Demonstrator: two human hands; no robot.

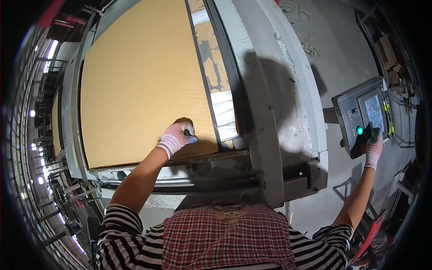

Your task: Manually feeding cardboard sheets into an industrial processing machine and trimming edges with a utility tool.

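My left hand point(175, 137), in a pink-and-white striped glove with dark fingertips, rests on a large brown cardboard sheet point(139, 76) near its near right corner. Its fingers are curled in, and whatever they might hold is hidden. Far to the right, my right hand point(374, 146) wears a similar glove with a dark front. Its outstretched fingers reach the screen point(374, 110) of a black control panel point(347, 118), beside a lit green button point(359, 130). Nothing shows in that hand.
The cardboard lies on a grey machine bed, with a wide metal rail point(288, 81) on its right. A strip with white tape and torn brown patches point(222, 108) runs along the sheet's right edge. Coiled cable point(308, 49) lies on the floor beyond; cardboard pieces point(388, 51) sit at far right.
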